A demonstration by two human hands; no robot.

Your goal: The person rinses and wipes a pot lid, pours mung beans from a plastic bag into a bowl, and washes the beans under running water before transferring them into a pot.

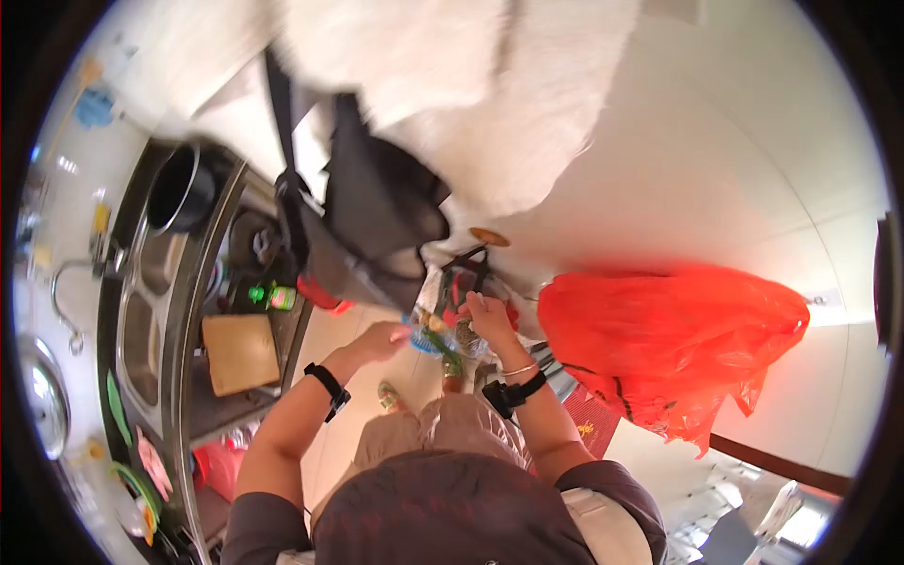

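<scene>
My left hand (pixel 380 343) reaches in beside a small blue basket (pixel 421 341). Its fingers are stretched out and slightly blurred, with nothing visible in them. Green leafy stems (pixel 442 347) show at the basket, along with some brownish pieces too small to name. On the other side, my right hand (pixel 490 320) is closed, its fingers bent together in front of a clear plastic bag (pixel 476 341). What those fingers hold, if anything, is hidden. Each wrist wears a black band.
A large red plastic bag (pixel 669 348) hangs at the right. Black bags (pixel 377 188) hang ahead, under pale fluffy cloth (pixel 527 122). Along the left runs a steel sink unit (pixel 141 330) with a black pot (pixel 174 188), a cutting board (pixel 241 354) and a green bottle (pixel 282 298).
</scene>
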